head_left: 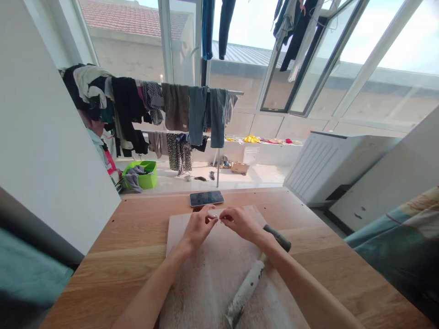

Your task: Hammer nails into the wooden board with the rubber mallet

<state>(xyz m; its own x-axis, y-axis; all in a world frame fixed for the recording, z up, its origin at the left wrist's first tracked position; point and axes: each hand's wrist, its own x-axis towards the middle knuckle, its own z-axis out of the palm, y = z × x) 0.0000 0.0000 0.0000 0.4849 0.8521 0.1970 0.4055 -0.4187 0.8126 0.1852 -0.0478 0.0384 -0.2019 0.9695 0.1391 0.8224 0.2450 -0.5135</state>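
Note:
My left hand point(199, 227) and my right hand point(240, 222) meet over the far part of a pale board point(209, 283) that lies on a wooden table point(130, 237). Between the fingertips of both hands sits a small pale object point(218, 215); it is too small to identify. A white-stained tool with a dark handle point(255, 274) lies diagonally on the board, partly under my right forearm. A dark phone point(206, 198) lies flat just beyond the hands.
A rack of hanging clothes point(171, 109) stands beyond the table in front of large windows. A green basket point(144, 174) with cloth sits on the floor. A white radiator-like unit point(325, 164) is at right, a white wall panel at left.

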